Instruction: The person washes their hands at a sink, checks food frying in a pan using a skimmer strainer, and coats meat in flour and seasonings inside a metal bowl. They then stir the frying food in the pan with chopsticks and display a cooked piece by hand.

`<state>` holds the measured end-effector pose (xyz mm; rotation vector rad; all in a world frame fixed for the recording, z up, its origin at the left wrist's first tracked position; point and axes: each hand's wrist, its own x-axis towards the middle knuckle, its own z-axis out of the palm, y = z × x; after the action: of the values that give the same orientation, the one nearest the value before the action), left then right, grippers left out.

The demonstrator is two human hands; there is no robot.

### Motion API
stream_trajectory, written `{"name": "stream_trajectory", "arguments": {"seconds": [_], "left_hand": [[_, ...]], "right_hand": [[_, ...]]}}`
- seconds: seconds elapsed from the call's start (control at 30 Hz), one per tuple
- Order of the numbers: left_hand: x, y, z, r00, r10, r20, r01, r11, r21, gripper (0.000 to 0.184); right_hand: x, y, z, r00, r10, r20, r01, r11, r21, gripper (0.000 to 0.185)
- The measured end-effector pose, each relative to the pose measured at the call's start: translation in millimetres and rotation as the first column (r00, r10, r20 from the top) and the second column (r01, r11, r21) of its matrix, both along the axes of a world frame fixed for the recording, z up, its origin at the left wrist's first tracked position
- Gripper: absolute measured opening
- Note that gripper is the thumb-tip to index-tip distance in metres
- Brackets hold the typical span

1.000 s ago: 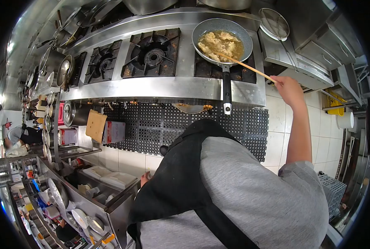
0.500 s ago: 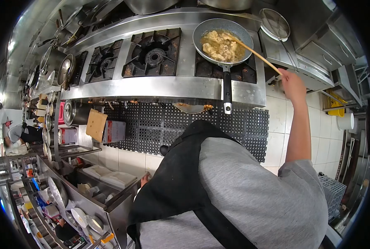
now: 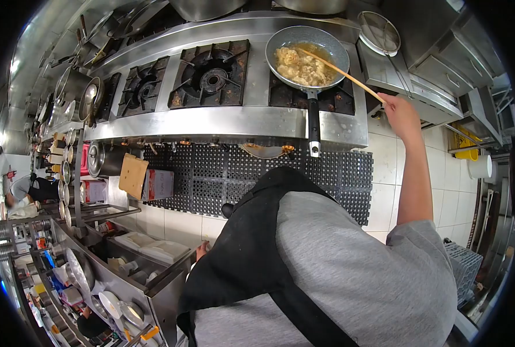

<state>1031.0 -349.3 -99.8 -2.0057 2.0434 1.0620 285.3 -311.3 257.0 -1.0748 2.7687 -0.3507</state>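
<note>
My right hand point(image 3: 401, 117) is closed around one end of a long wooden stick point(image 3: 354, 82), slim like cooking chopsticks; I cannot tell whether it is one or two. Its far end is among golden, battered pieces of food point(image 3: 303, 69) in oil. They lie in a grey speckled frying pan point(image 3: 338, 47) on the right-hand burner. The pan's black handle point(image 3: 314, 122) points toward me over the stove's front edge, with no hand on it. Low on the left, part of my left hand point(image 3: 202, 250) shows beside a steel counter edge; my apron hides most of it.
Left of the pan are bare gas burners point(image 3: 213, 80). A wire strainer point(image 3: 380, 32) rests at the back right. Black rubber matting point(image 3: 222, 179) covers the floor, with a cardboard box point(image 3: 158, 184) on it. A co-worker point(image 3: 37, 188) stands far left.
My right hand has shifted slightly left and down, sliding the stick's tip leftward through the pan. The food pieces have moved apart, and more oil shows between them.
</note>
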Motion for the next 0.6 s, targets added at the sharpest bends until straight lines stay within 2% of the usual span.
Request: {"name": "stream_trajectory", "arguments": {"seconds": [0.1, 0.17, 0.23, 0.27, 0.33, 0.47, 0.53, 0.6], "left_hand": [[7.2, -0.4, -8.1, 0.998, -0.069, -0.006, 0.068, 0.994, -0.081, 0.05], [9.7, -1.4, -7.1, 0.998, -0.055, 0.012, 0.055, 0.998, -0.043, 0.05], [4.8, -4.6, 0.5, 0.999, -0.036, 0.028, 0.036, 0.999, -0.011, 0.051], [2.6, -3.5, 5.9, 0.999, -0.003, 0.04, 0.003, 1.0, -0.005, 0.051], [7.8, 1.0, 0.1, 0.998, 0.034, 0.056, -0.034, 0.999, 0.003, 0.051], [10.4, 2.3, -6.1, 0.999, 0.013, 0.033, -0.013, 1.0, 0.0, 0.051], [8.7, 3.8, -5.1, 1.0, 0.012, 0.025, -0.012, 1.0, -0.003, 0.051], [9.2, 4.5, -2.5, 1.0, 0.017, 0.026, -0.017, 1.0, -0.004, 0.051]], "right_hand": [[-3.7, -5.5, -22.2, 0.998, 0.057, -0.022, -0.057, 0.998, -0.002, 0.028], [1.3, -9.0, -15.2, 1.0, 0.025, -0.009, -0.025, 0.998, 0.057, 0.028], [5.1, -10.6, -7.7, 0.981, -0.059, -0.184, 0.074, 0.994, 0.077, 0.028], [4.6, -8.5, -4.8, 0.982, -0.056, -0.183, 0.071, 0.995, 0.076, 0.028], [2.4, -4.0, -2.7, 0.998, 0.031, -0.054, -0.032, 0.999, -0.016, 0.028], [3.4, -1.5, -6.7, 0.997, 0.063, -0.053, -0.06, 0.997, 0.044, 0.028], [-0.7, -2.2, -4.7, 0.989, 0.008, -0.145, -0.005, 1.0, 0.023, 0.027], [2.2, 3.7, 18.1, 0.994, 0.009, -0.108, -0.008, 1.0, 0.012, 0.027]]}}
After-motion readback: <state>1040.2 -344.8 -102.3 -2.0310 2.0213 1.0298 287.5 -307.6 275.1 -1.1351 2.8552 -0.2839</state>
